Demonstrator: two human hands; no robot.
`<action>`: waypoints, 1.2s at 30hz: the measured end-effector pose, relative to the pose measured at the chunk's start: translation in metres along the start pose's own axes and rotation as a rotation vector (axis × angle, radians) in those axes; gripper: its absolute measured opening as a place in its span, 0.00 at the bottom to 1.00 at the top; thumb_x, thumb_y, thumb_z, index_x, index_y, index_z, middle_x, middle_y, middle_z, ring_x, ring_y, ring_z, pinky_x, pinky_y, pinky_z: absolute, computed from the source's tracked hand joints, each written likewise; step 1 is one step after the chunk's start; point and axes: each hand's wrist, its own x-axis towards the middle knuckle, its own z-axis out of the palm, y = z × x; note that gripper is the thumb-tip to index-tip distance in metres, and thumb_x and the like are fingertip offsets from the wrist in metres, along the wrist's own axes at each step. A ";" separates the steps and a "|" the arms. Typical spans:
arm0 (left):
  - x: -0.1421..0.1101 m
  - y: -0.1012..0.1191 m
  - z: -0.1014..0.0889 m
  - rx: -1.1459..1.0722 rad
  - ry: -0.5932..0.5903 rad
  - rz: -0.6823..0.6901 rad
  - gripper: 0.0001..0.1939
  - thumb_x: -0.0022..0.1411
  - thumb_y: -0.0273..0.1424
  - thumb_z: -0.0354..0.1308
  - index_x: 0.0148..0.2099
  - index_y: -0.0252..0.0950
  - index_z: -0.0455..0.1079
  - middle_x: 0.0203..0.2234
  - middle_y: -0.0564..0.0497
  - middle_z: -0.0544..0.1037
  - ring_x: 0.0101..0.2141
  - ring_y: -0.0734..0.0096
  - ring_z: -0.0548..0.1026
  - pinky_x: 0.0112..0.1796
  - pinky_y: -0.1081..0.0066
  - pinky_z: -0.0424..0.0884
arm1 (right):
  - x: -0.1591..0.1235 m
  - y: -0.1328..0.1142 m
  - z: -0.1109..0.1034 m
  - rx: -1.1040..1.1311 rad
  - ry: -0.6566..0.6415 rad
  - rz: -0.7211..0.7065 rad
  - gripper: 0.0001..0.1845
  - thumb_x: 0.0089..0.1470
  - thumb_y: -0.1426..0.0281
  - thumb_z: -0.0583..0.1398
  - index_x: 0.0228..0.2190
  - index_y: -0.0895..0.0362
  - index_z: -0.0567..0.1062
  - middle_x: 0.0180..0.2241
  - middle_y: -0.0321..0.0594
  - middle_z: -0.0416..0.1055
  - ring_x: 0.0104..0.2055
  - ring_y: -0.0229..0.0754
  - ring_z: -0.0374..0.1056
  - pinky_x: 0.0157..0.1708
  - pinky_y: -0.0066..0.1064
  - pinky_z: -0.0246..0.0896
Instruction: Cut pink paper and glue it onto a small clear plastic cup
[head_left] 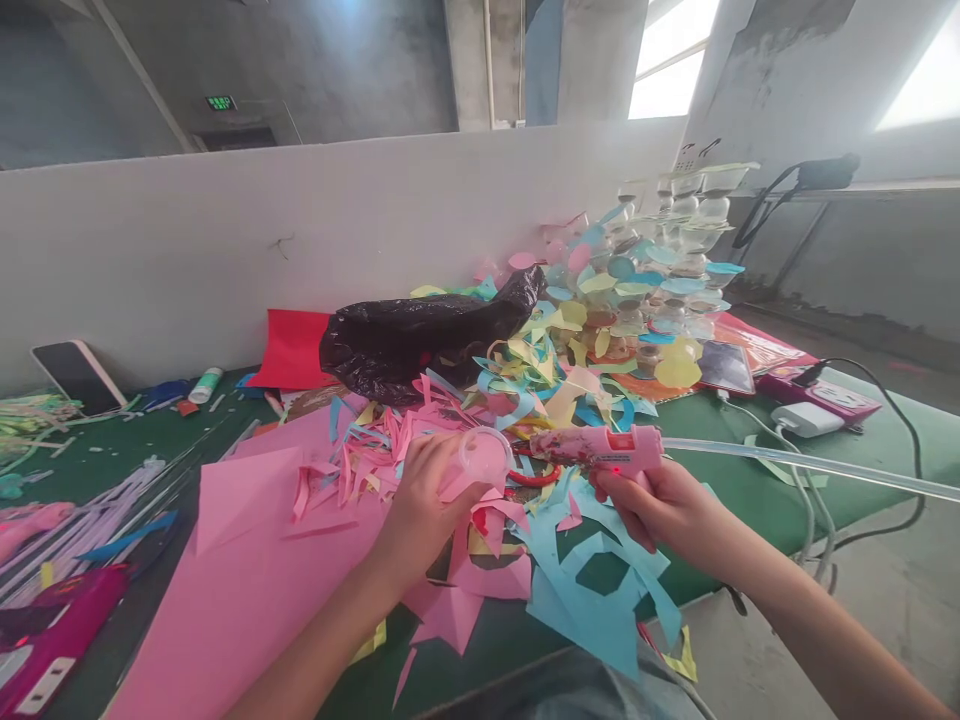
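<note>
A small clear plastic cup is held in the fingers of my left hand, its round rim facing up and toward me. My right hand grips a pink hot glue gun with a small red light lit. The gun's nozzle points left, close beside the cup's rim; I cannot tell whether they touch. From its rear a long translucent glue stick runs off to the right. Beneath the gun shows a red handle, likely of scissors. Pink and blue paper scraps lie under both hands.
Behind my hands sits an open black plastic bag. Stacked clear cups with coloured paper discs rise at the back right. Pink paper sheets cover the left. A power strip, charger and cables lie right; a phone leans far left.
</note>
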 end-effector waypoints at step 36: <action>-0.002 0.014 -0.003 -0.149 -0.078 -0.099 0.16 0.62 0.42 0.61 0.51 0.44 0.70 0.48 0.48 0.72 0.51 0.60 0.72 0.52 0.59 0.69 | 0.001 -0.006 0.002 0.016 -0.026 -0.081 0.29 0.60 0.44 0.51 0.21 0.54 0.64 0.14 0.31 0.61 0.19 0.35 0.55 0.26 0.30 0.56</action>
